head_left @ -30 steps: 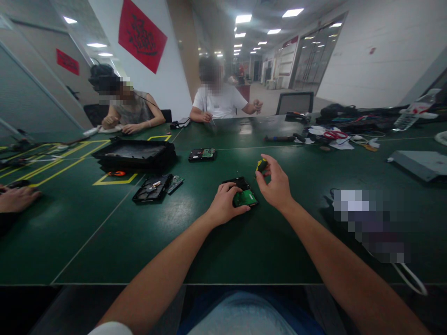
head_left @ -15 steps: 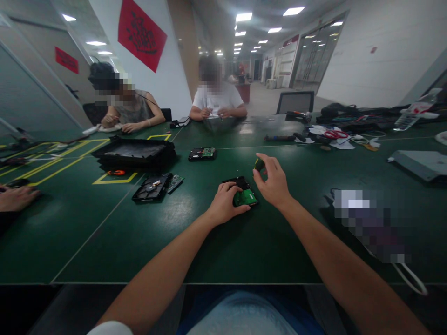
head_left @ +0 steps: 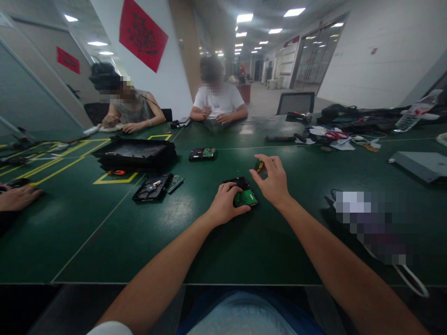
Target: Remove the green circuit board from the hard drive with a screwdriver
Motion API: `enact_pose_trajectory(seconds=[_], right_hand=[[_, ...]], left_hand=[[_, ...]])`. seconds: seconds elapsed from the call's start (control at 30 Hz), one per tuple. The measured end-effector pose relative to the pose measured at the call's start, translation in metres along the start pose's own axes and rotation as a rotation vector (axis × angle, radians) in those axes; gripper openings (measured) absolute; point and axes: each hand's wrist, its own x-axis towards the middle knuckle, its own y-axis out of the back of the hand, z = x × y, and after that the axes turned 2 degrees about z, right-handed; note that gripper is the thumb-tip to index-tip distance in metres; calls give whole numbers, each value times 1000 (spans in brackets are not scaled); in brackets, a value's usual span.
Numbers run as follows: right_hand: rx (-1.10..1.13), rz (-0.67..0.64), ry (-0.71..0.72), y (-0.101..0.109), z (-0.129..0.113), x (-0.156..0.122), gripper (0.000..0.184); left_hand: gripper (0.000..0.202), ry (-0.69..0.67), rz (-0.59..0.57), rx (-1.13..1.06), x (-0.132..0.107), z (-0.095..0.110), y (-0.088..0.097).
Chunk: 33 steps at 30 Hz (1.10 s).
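A hard drive (head_left: 246,197) with its green circuit board facing up lies on the green table in front of me. My left hand (head_left: 226,203) grips it from the left, thumb along the near edge and fingers over the board. Just right of and above the drive, my right hand (head_left: 273,180) pinches a short yellow-and-black screwdriver (head_left: 259,166) between thumb and fingers. The screwdriver's tip is too small to make out. To the left lie an opened hard drive (head_left: 152,187) and a loose circuit board (head_left: 175,183). Farther back rests another hard drive (head_left: 203,154).
Stacked black trays (head_left: 134,153) stand at left, an orange-handled tool (head_left: 116,172) before them. On the right are a pouch-like item with a strap (head_left: 370,228), a grey metal box (head_left: 421,165), red scissors (head_left: 335,135) and a bottle (head_left: 417,111). Two people sit opposite; another person's hand (head_left: 21,197) rests at far left.
The right hand's fingers have shifted slightly on the screwdriver, showing more of its yellow handle. My left hand and the drive have stayed in place.
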Motion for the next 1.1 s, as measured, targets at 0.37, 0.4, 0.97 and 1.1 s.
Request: enact_pose_trajectory(seconds=[0.37,0.4,0.97,1.1], right_hand=[[34,-80,25,2,-2,3,64],[39,-90,20,3,-3,3,65],[198,-31,-23,0,3,-6,49],[120,18,0,5,-1,-6,43]], left_hand=[[60,-4,6,-5,0,1,0],[60,-5,7,-4,0,1,0],[62,-16,10,10,0,0,0],[61,-4,11,0,0,-1,-1]])
